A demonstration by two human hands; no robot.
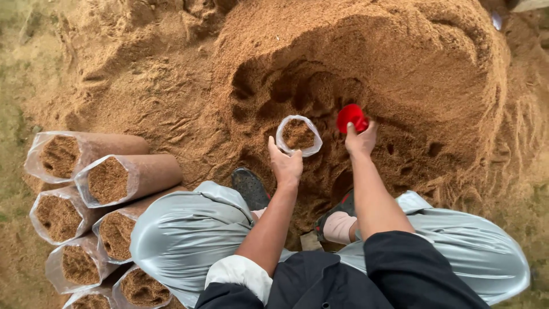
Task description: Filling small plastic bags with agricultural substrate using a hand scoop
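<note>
My left hand (pixel 285 163) grips the rim of a clear plastic bag (pixel 298 135) that stands upright and open, partly filled with brown sawdust. My right hand (pixel 360 140) holds a small red scoop (pixel 350 117) just to the right of the bag's mouth, against the dug-out face of a large sawdust heap (pixel 366 63). Both forearms reach forward from between my knees, which are covered in grey trousers.
Several filled clear bags (pixel 108 180) of sawdust lie stacked on their sides at the left, open ends facing me. My dark shoes (pixel 250 186) rest at the foot of the heap. Patchy grass ground borders the far left and right.
</note>
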